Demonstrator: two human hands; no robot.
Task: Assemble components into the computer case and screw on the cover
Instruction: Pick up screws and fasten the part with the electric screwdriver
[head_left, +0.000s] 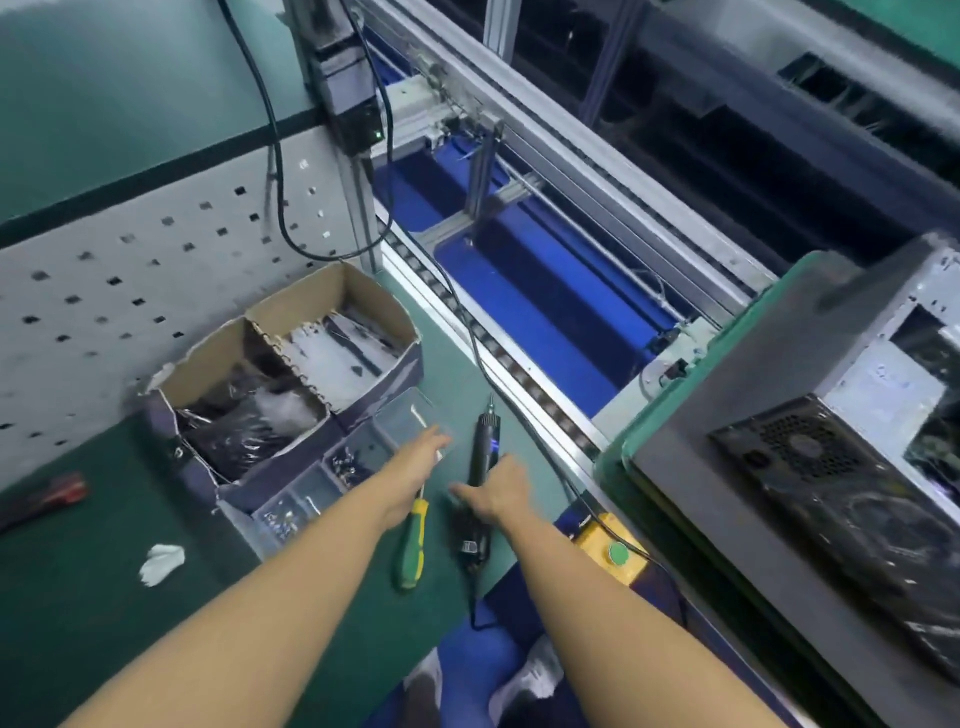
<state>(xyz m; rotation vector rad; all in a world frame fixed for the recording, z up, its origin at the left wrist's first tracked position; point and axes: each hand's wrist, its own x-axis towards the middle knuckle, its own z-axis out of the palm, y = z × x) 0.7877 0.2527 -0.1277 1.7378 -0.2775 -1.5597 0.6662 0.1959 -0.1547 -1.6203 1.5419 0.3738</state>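
Note:
A black electric screwdriver (477, 457) lies on the green bench mat, tip pointing away from me, its cable trailing toward me. My right hand (496, 493) lies over its middle with thumb spread to the left; the frame is blurred, so the grip is unclear. My left hand (418, 462) reaches with straight fingers over a clear plastic compartment tray (358, 467) that holds small screws. A green-and-yellow hand screwdriver (414, 543) lies between my forearms. The grey computer case (831, 395) lies open on a green pallet at the right, a black power supply (852, 499) inside it.
A torn cardboard box (291, 374) with bagged parts stands behind the tray, against a white pegboard (130, 270). A red-handled tool (47, 496) and a white scrap (161, 564) lie at the left. A roller conveyor (519, 384) separates bench and case. A yellow box with green button (615, 553) sits at the bench edge.

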